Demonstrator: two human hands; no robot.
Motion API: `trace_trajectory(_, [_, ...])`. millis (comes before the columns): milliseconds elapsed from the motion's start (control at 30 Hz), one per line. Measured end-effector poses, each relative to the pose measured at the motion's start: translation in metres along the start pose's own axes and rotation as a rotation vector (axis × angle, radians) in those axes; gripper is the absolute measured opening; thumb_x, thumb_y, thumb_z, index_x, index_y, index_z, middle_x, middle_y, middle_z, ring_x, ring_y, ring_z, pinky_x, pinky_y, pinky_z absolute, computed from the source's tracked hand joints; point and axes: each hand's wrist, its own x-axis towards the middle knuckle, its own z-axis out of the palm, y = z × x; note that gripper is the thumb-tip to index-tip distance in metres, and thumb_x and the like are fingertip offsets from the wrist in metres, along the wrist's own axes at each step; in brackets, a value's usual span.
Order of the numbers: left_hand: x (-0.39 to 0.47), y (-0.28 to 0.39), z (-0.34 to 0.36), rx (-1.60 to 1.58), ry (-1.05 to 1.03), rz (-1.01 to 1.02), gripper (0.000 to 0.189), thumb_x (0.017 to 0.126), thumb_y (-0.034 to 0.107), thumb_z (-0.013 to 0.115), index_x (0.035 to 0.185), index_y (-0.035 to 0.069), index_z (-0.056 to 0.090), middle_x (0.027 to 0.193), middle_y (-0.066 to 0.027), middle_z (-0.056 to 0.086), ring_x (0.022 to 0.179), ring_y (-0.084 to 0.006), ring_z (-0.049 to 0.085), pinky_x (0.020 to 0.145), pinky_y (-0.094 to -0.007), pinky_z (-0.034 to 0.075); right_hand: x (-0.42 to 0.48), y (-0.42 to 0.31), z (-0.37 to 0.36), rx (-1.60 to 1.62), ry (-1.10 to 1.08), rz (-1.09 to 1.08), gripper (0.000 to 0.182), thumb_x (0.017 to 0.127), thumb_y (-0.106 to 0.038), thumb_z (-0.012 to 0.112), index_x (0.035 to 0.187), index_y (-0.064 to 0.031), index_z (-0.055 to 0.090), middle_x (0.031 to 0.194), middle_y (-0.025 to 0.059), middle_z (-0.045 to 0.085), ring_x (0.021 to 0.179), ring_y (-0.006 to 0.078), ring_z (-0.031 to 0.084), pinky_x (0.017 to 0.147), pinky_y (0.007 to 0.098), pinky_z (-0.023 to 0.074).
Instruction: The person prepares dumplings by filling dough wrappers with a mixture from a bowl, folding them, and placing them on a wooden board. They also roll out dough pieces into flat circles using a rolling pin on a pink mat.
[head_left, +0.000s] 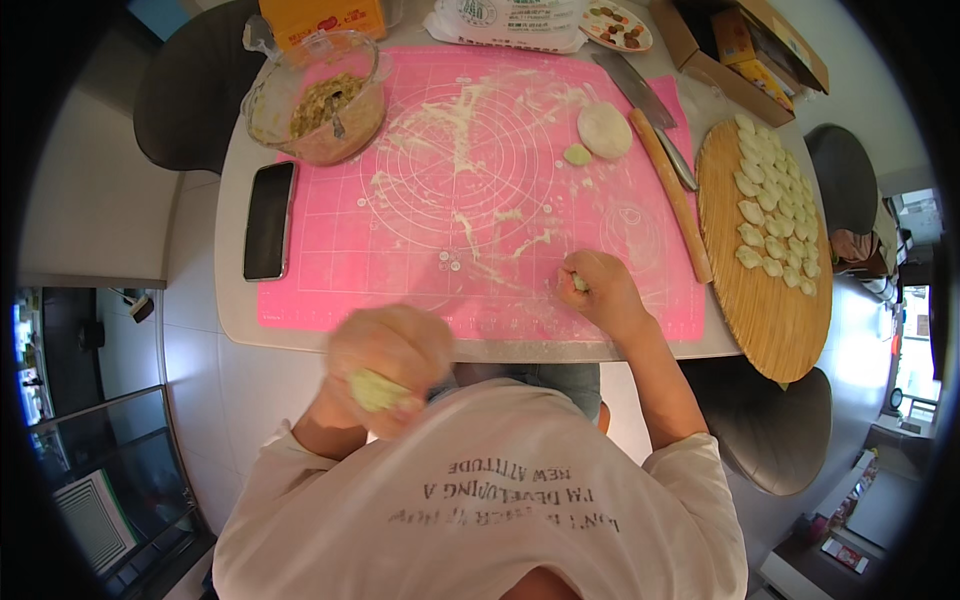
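Observation:
My left hand (394, 330), blurred by motion, is raised near the table's front edge at my chest and grips a pale green lump of dough (379, 390). A small piece of pale green dough (579, 283) shows inside my right hand (604, 292), which is a fist over the front right of the pink silicone pastry mat (330, 247). Beyond that hand a round white dough piece (604, 130) lies on the mat, with a small green dough piece (577, 155) beside it. Loose flour (463, 135) is scattered across the printed circles.
A wooden rolling pin (670, 195) and a kitchen knife (637, 86) lie on the right. Past them, a round woven tray (724, 292) carries several dumplings (772, 180). At left are a glass bowl of filling (319, 150) with a spoon and a phone (268, 221). A flour bag (506, 22) stands behind.

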Motion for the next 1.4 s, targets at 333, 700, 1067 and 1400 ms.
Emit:
trace_trajectory(333, [0.019, -0.029, 0.011, 0.488, 0.136, -0.463, 0.082, 0.075, -0.013, 0.058, 0.141, 0.007, 0.014, 0.085, -0.0066, 0.051, 0.073, -0.0148, 0.051, 0.065, -0.0269, 0.043, 0.034, -0.023, -0.01, 0.052, 0.17, 0.206, 0.038, 0.077, -0.018, 0.07, 0.109, -0.0046, 0.054, 0.087, 0.0125, 0.056, 0.079, 0.0301, 0.055, 0.067, 0.0403, 0.0457])
trace_trajectory(700, [0.029, -0.023, 0.017, 0.289, 0.091, -0.709, 0.042, 0.077, -0.002, 0.065, 0.114, 0.002, 0.046, 0.101, -0.0151, 0.057, 0.088, -0.0278, 0.06, 0.074, -0.0347, 0.049, 0.023, -0.042, 0.005, 0.508, 0.171, -0.023, 0.04, 0.073, -0.011, 0.075, 0.104, -0.0063, 0.051, 0.082, 0.0108, 0.054, 0.07, 0.023, 0.052, 0.059, 0.0318, 0.0423])
trace_trajectory(1067, [0.02, -0.04, 0.018, 0.762, -0.159, -0.561, 0.027, 0.076, 0.009, 0.064, 0.095, 0.0, 0.047, 0.085, -0.0198, 0.06, 0.079, -0.038, 0.059, 0.063, -0.0432, 0.046, 0.027, -0.044, 0.004, 0.312, 0.133, -0.17, 0.044, 0.069, -0.012, 0.08, 0.101, -0.0089, 0.05, 0.074, 0.0083, 0.053, 0.059, 0.0256, 0.051, 0.048, 0.0338, 0.0402])
trace_trajectory(1400, [0.013, -0.047, 0.025, 0.871, -0.069, -0.617, 0.028, 0.071, 0.007, 0.063, 0.097, 0.005, 0.054, 0.079, -0.0154, 0.061, 0.075, -0.0389, 0.059, 0.062, -0.0434, 0.046, 0.03, -0.047, 0.002, 0.161, 0.084, -0.222, 0.038, 0.072, -0.021, 0.076, 0.097, -0.0085, 0.05, 0.073, 0.0074, 0.052, 0.061, 0.0261, 0.052, 0.048, 0.0357, 0.0416])
